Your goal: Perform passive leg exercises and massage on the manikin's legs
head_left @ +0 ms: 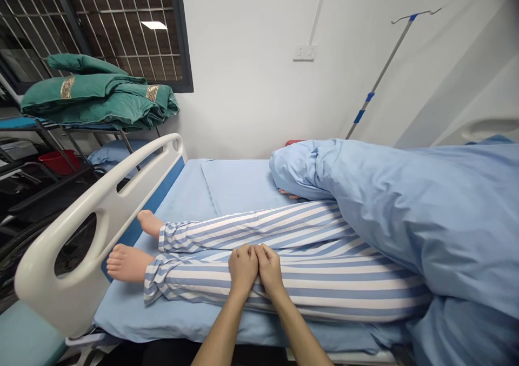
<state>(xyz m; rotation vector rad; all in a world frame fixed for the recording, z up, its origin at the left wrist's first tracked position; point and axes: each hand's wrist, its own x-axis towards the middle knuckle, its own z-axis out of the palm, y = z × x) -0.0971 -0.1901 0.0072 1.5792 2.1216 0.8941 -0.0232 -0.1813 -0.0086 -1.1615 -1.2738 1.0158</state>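
My left hand (243,268) and my right hand (269,268) meet side by side, both closed with the fingers curled in. They are over the near leg of blue-and-white striped trousers (324,285); whether they touch the cloth I cannot tell. No object shows in either hand, and the trouser stripes around them run undisturbed. The trousers are on a figure lying on the bed, whose bare, smooth, mannequin-like feet (128,263) point left. A light blue quilt (389,204) covers the figure from the thighs to the right. Some fingertips (290,194) show under the quilt's far edge.
A blue-sheeted bed (235,179) has a cream footboard (60,247) at left. Folded green bedding (101,95) is piled behind it, near a red bucket (60,161). An IV pole (383,74) rises beyond the quilt. A wall socket (304,52) is at the back.
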